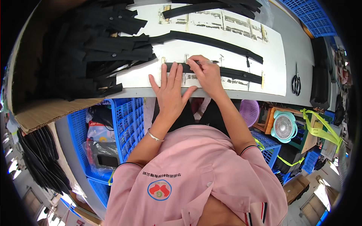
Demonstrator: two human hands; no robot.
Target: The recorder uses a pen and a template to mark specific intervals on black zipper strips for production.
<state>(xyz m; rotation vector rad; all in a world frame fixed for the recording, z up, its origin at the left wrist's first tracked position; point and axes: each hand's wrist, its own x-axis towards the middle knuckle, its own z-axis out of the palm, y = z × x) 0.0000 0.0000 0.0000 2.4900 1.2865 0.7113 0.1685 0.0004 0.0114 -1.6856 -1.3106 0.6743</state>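
A long black fabric strip (237,74) lies across the white board (277,56) near the table's front edge. My left hand (169,84) presses flat on the strip's left end, fingers spread and thumb out to the side. Just to its right, my right hand (208,77) grips a pen (207,61), its barrel pointing right. The pen's tip is hidden by my fingers, close to the strip's upper edge. Dark marks and pieces of tape are on the board around the strip. Farther back, a second black strip (215,44) runs slanting across the board.
A heap of black strips (124,49) spills from a cardboard box (56,113) at the left. Black-handled scissors (296,81) lie right of the board. More black strips (211,6) are at the back. Below the table are a blue crate (128,124) and a turquoise fan (284,127).
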